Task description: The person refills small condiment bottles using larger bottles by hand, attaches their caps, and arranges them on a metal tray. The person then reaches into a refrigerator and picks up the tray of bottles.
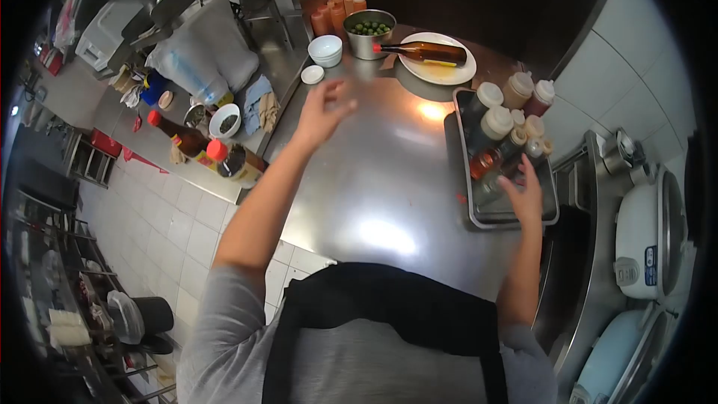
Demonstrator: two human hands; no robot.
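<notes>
My left hand (pixel 327 114) hovers over the far left of the steel counter (pixel 359 179), fingers loosely curved and apart, with nothing in them. Just beyond it are a small white dish (pixel 313 74) and stacked white bowls (pixel 325 49). My right hand (pixel 525 198) is over the near right part of a metal tray (pixel 473 213), thumb and fingers spread. Close to its fingertips stands a clear glass jar (pixel 490 185); whether they touch, I cannot tell. Squeeze bottles (pixel 496 123) and a jar with red contents (pixel 486 161) share the tray.
At the back, a brown bottle (pixel 430 52) lies on a white oval plate (pixel 456 75), beside a metal pot (pixel 366 46) of green fruit and orange squeeze bottles (pixel 338 15). Red-capped bottles (pixel 235 163) stand on the left counter. Rice cookers (pixel 639 236) line the right.
</notes>
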